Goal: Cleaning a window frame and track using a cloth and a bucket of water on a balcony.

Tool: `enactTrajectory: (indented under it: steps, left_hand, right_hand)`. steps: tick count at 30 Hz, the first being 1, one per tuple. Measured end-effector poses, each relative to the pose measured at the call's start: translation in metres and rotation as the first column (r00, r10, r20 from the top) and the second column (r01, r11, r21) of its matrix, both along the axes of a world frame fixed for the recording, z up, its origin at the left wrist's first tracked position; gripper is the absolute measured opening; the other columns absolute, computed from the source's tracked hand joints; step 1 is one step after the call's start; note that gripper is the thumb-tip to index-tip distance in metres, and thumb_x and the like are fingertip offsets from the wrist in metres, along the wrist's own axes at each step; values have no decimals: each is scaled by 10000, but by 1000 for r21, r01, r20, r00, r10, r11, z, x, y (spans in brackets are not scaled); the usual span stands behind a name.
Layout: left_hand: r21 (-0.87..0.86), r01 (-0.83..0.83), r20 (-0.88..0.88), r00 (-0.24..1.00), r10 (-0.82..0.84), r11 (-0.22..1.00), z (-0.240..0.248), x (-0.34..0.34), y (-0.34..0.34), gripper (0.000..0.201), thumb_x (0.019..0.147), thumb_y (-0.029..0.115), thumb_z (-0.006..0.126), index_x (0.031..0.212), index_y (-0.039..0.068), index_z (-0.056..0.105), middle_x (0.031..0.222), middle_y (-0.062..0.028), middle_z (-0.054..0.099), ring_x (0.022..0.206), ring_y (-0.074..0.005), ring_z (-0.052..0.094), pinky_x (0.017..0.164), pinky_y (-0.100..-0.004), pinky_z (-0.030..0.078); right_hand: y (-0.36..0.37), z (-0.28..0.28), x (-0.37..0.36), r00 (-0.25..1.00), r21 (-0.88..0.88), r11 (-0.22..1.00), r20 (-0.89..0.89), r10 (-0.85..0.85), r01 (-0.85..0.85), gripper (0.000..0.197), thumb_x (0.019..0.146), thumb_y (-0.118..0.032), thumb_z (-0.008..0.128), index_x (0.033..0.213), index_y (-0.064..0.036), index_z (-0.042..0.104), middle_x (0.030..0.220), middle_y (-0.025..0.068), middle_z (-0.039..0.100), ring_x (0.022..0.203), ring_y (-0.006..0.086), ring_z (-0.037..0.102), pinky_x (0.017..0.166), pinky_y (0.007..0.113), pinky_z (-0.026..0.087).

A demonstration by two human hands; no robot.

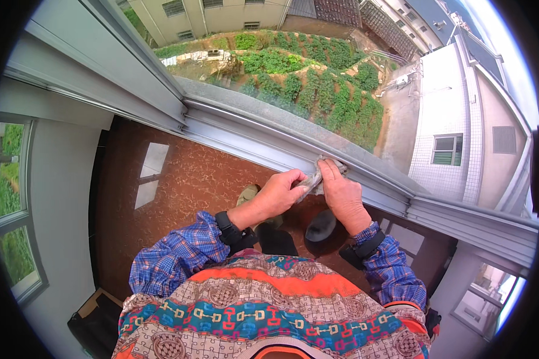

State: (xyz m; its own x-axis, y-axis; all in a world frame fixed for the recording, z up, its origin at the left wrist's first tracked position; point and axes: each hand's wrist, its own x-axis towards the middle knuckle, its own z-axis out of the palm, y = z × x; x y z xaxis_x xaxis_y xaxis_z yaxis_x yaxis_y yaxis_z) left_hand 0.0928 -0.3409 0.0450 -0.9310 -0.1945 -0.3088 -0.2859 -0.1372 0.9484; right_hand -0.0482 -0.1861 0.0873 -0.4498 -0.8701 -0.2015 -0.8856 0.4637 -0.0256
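Observation:
My left hand (274, 196) pinches one end of a crumpled grey-white cloth (308, 184) between thumb and fingers. Close beside it, my right hand (342, 192) grips the same cloth, part of which bulges out past the fingers. Both hands are together at the silver metal window frame (251, 143), with the cloth against its inner edge. Exactly how the right fingers are wrapped is partly hidden by the bunched fabric. Black bands circle both wrists over blue plaid sleeves.
Window panels (120, 66) stand at the left of the opening. Beyond the sill lie green garden rows (317, 90) and a white tiled building (446, 119). Below are a glossy reddish-brown floor (191, 179), a dark rounded object (321, 227) and a dark box (96, 323).

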Motion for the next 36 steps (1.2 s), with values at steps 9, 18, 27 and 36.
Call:
enactTrajectory:
  steps: [9, 18, 27, 36]
  left_hand:
    - [93, 10, -23, 1000, -8, 996, -4, 4, 1, 152, 987, 80, 648, 1123, 13, 636, 937, 7, 649, 836, -65, 564, 745, -247, 494]
    - [-15, -738, -15, 675, 738, 675, 13, 106, -122, 70, 1029, 111, 584, 1043, 46, 608, 924, 5, 648, 785, -48, 579, 707, -203, 469]
    - [-149, 151, 53, 988, -145, 977, 20, -2, -14, 133, 999, 68, 646, 1119, 27, 603, 952, 22, 603, 854, -75, 546, 764, -231, 457]
    - [-495, 340, -30, 913, -407, 799, 17, -20, 62, 266, 966, 79, 675, 1221, 11, 643, 1158, -94, 636, 1059, -200, 615, 916, -323, 502]
  right_hand:
    - [16, -23, 8, 996, -578, 811, 44, -78, 89, 202, 842, -22, 658, 1015, -109, 716, 1119, 27, 712, 914, 270, 606, 845, 398, 510]
    - [-169, -58, 95, 954, -625, 769, 128, 272, -135, 477, 831, -204, 687, 1300, -149, 622, 1342, 9, 596, 1164, 244, 551, 940, 406, 491]
    - [40, -50, 23, 969, -653, 718, 125, -212, 241, 273, 808, -212, 685, 1078, -230, 725, 1161, -73, 646, 1049, 214, 561, 958, 392, 472]
    - [251, -18, 22, 645, -716, 306, 256, -720, 627, 162, 961, -153, 633, 1079, -42, 648, 991, 125, 657, 912, 379, 606, 829, 473, 515]
